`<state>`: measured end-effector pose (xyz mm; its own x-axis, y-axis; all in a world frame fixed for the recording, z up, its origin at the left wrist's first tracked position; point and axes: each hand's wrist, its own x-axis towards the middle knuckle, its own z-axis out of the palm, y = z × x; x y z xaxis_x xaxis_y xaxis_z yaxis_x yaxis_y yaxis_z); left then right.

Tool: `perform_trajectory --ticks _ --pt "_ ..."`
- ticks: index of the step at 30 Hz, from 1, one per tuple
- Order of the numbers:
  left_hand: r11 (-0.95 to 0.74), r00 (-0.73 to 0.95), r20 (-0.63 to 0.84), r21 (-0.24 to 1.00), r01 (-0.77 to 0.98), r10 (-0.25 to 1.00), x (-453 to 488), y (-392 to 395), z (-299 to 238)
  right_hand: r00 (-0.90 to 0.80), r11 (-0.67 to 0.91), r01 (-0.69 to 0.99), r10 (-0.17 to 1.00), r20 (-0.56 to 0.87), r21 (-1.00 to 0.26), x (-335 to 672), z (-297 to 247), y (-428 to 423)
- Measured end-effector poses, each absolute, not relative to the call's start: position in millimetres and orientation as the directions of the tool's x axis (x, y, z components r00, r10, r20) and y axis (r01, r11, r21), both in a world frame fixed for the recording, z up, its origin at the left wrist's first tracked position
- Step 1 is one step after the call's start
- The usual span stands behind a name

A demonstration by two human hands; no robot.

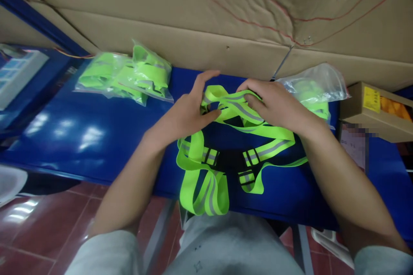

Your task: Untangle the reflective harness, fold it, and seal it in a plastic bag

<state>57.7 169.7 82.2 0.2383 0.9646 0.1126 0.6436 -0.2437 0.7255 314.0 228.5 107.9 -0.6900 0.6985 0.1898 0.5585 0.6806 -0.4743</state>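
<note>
Left hand is held wide, with thumb and index finger parted around an upper loop of a fluorescent yellow-green webbing harness with a grey reflective stripe; whether that loop is pressed by the other fingers cannot be told. By the right hand, a strap of the same harness is gripped between thumb and curled fingers. The harness is positioned on a glossy blue table top, with upper loops gathered between the hands and lower loops lying at the near edge.

For sound handling, each strap should be laid flat, striped face outward, and any twist should be turned out before the loops are stacked. Grip is best applied across the full strap width. The black rectangular strap sliders should be guided clear of the loops, as snagging on them is judged likely. Lower loops should be drawn back from the edge.

On a brown cardboard box, a yellow rectangular label is carried; its dark characters are too small to be read. Print on a pale sheet beside it is partly masked by pixelation and cannot be made out. On transparent plastic bags of yellow-green straps, no wording is legible.
</note>
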Motion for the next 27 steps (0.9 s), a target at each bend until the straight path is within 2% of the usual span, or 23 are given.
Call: perform_trajectory --ticks 2,4,6,8,11,13,17,20,23,25,27 --pt "-0.322 0.239 0.216 0.638 0.699 0.947 63.8 168.8 82.8 -0.695 0.589 0.493 0.709 0.116 -0.641 315.0 109.9 230.5" --pt "-0.359 0.209 0.302 0.628 0.690 0.930 67.0 169.5 84.1 -0.704 0.445 0.391 0.709 0.050 -0.806 316.3 110.6 233.6" --pt "-0.365 0.156 0.352 0.673 0.644 0.923 67.0 170.9 85.6 -0.707 0.309 0.303 0.708 0.006 -0.902 319.5 111.0 237.6" --pt "-0.349 0.122 0.339 0.766 0.540 0.933 65.1 172.2 87.6 -0.714 0.232 0.276 0.699 -0.037 -0.933 325.5 113.3 241.5" --pt "-0.239 0.119 0.216 0.944 0.228 0.969 60.8 173.4 91.7 -0.725 0.239 0.308 0.686 -0.065 -0.921 339.1 121.8 245.0" --pt "-0.126 0.116 0.122 0.991 0.031 0.986 57.6 174.3 94.8 -0.725 0.311 0.348 0.687 -0.044 -0.884 348.3 127.5 247.0" --pt "0.038 0.117 -0.011 0.970 -0.238 0.993 50.4 179.1 99.4 -0.691 0.495 0.381 0.714 0.115 -0.781 356.7 125.5 255.4" --pt "0.032 0.075 0.000 0.905 -0.424 0.997 44.5 185.9 98.8 -0.589 0.603 0.446 0.754 0.291 -0.661 353.5 115.1 262.9" --pt "-0.085 -0.049 0.071 0.861 -0.501 0.996 40.0 191.6 95.4 -0.527 0.635 0.504 0.763 0.373 -0.586 347.3 109.2 262.8" --pt "-0.128 -0.078 0.103 0.862 -0.490 0.992 38.8 192.8 93.7 -0.559 0.619 0.498 0.765 0.320 -0.608 341.6 108.6 256.5" --pt "-0.141 -0.042 0.137 0.879 -0.456 0.990 39.2 191.8 93.5 -0.650 0.597 0.472 0.733 0.202 -0.649 334.1 107.4 246.7"
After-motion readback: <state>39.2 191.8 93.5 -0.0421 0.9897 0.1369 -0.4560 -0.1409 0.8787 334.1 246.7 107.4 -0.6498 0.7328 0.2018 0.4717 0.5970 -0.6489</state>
